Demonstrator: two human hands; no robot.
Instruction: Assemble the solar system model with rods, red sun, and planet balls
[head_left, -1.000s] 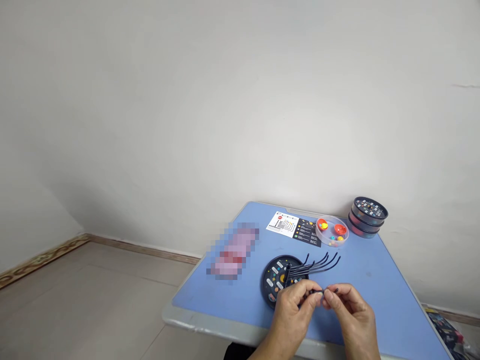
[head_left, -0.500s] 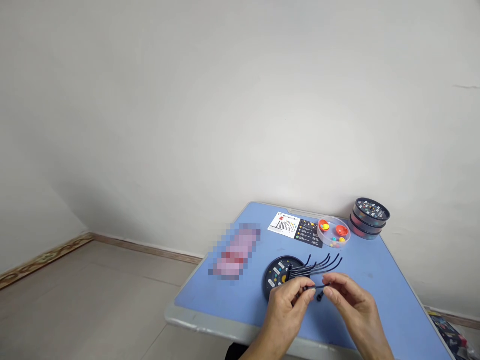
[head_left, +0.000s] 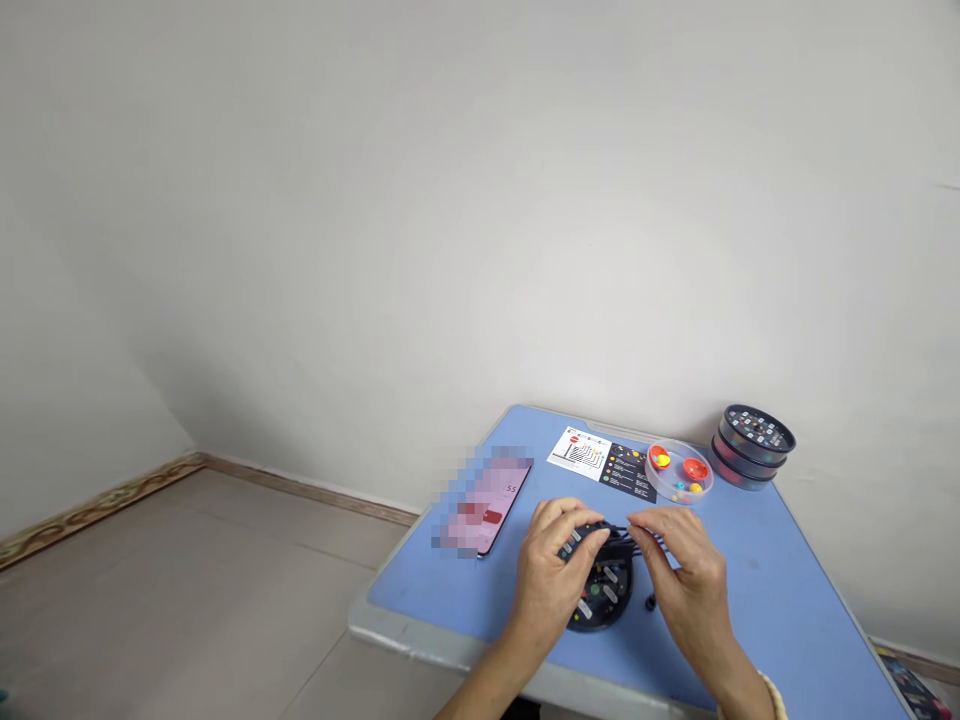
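A round black disc (head_left: 606, 595) with small coloured dots and white labels lies on the blue table (head_left: 757, 590). My left hand (head_left: 551, 575) rests over the disc's left side, fingers curled around the hub of several thin black curved rods (head_left: 626, 543). My right hand (head_left: 682, 580) pinches the rods from the right, just above the disc. A tiny black piece (head_left: 650, 603) lies on the table between my right hand and the disc.
A phone (head_left: 486, 500) lies to the left. At the back sit an instruction card (head_left: 604, 463), a clear dish (head_left: 679, 475) with orange and yellow balls, and a stack of round black discs (head_left: 754, 445). The wall stands right behind the table.
Both hands moved forward from the table's near edge onto the disc and closed on the rods above it. A small black piece now lies on the table. The view shifted slightly.
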